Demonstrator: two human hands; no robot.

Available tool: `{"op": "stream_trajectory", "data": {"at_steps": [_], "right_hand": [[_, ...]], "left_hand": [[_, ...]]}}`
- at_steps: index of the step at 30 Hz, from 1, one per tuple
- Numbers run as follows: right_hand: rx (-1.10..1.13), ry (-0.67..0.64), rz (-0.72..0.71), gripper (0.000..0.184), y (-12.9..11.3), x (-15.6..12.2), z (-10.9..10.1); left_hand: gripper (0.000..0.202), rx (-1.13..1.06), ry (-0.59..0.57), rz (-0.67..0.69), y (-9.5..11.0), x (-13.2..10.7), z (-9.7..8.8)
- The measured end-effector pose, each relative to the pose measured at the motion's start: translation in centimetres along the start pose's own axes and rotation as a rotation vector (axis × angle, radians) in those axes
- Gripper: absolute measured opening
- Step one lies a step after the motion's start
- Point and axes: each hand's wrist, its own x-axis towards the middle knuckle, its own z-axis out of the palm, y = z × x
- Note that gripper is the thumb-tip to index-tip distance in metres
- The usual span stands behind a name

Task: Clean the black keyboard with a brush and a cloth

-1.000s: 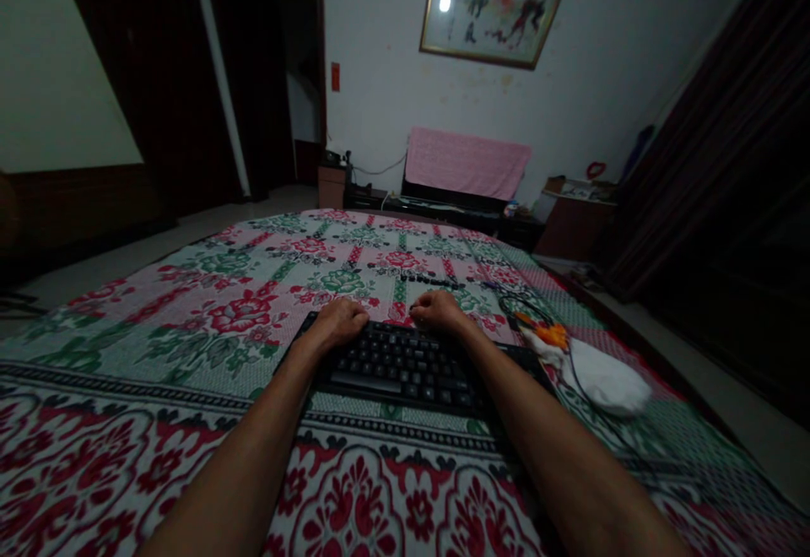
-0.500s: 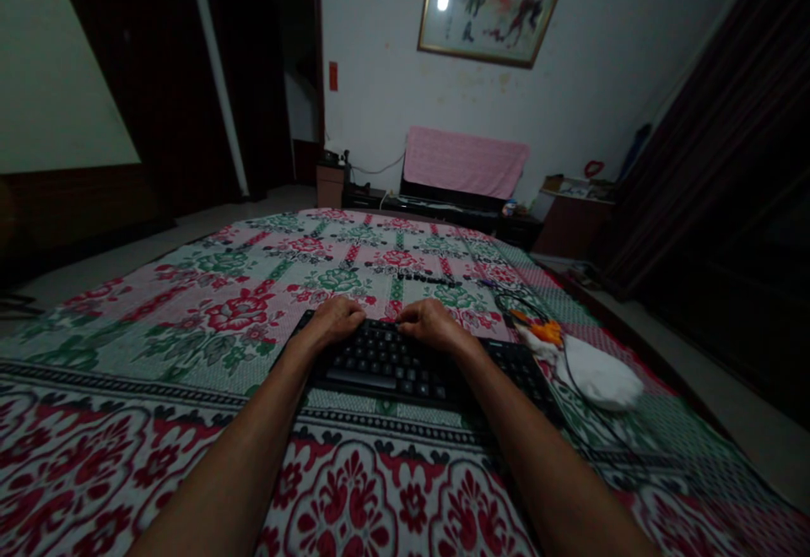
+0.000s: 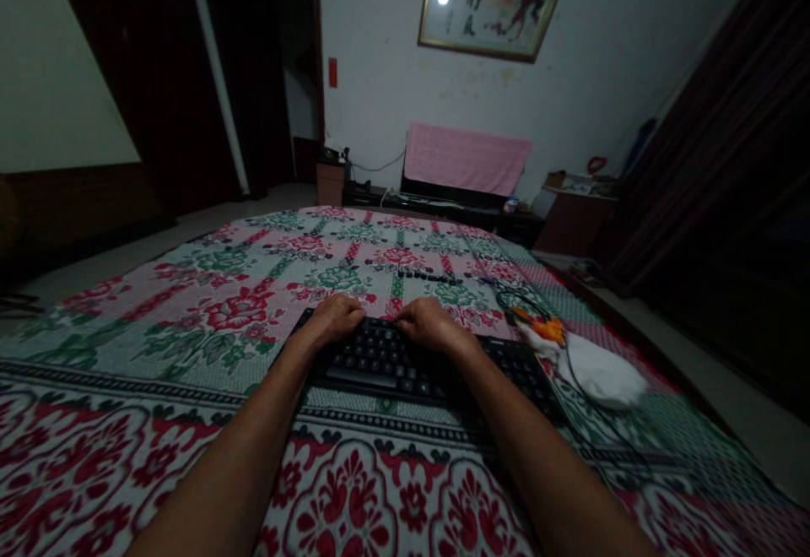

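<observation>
A black keyboard (image 3: 387, 365) lies on a floral red, green and white bedspread (image 3: 190, 321). My left hand (image 3: 333, 318) rests on the keyboard's far left part, its fingers bent down onto the keys and holding nothing. My right hand (image 3: 425, 323) rests on the keys near the middle, just right of the left hand, with its fingers bent in the same way. Both forearms reach in from the bottom of the view. The fingertips are partly hidden behind the knuckles.
A white and orange soft toy (image 3: 598, 371) lies right of the keyboard beside a dark cable (image 3: 514, 297). A thin black strip (image 3: 425, 274) lies further up the bed. Beyond are a pink cloth (image 3: 465, 160) over a low unit and a framed picture (image 3: 490, 4).
My right hand has shifted left along the keys, closer to the left hand. The view has moved slightly.
</observation>
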Motion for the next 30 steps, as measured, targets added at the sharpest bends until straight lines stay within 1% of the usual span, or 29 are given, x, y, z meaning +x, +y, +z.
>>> {"op": "stream_trajectory", "data": {"at_steps": [5, 9, 12, 18, 30], "right_hand": [[0.0, 0.014, 0.049, 0.027, -0.4, -0.1, 0.0], [-0.098, -0.008, 0.118, 0.025, -1.8, -0.3, -0.4], [-0.173, 0.008, 0.16, 0.027, -2.6, -0.5, -0.5], [-0.199, -0.011, 0.124, 0.029, -2.7, -0.6, -0.5], [-0.22, -0.043, 0.176, 0.028, -3.1, -0.6, -0.9]], "left_hand": [[0.03, 0.005, 0.0, -0.007, 0.0, -0.1, -0.1], [0.031, 0.018, 0.007, 0.008, 0.0, 0.0, -0.1], [0.031, 0.02, 0.007, 0.001, 0.0, 0.0, 0.0], [0.03, 0.022, 0.007, -0.002, 0.3, -0.2, -0.2], [0.03, 0.044, 0.006, -0.01, 0.8, -0.4, -0.5]]}}
